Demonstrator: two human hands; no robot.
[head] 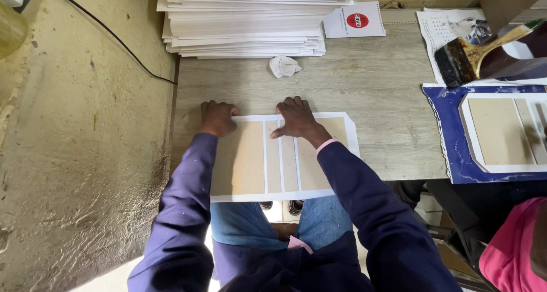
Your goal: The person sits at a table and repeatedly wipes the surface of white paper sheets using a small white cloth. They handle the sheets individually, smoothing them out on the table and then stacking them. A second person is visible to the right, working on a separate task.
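Note:
A white sheet (pixel 336 118) lies on the wooden table (pixel 376 92) with several brown cardboard panels (pixel 242 166) laid on it, two wide ones outside and narrow strips between. My left hand (pixel 217 117) presses the sheet's far left corner, fingers curled over the edge. My right hand (pixel 295 119) rests flat on the far edge near the middle strips, fingers spread. Neither hand holds anything.
A tall stack of white sheets (pixel 250 18) sits at the table's far side, with a crumpled white rag (pixel 284 66) before it. At right lie a wide brush (pixel 464 58), a blue cover with boards (pixel 456 138), and a person in pink (pixel 515 246).

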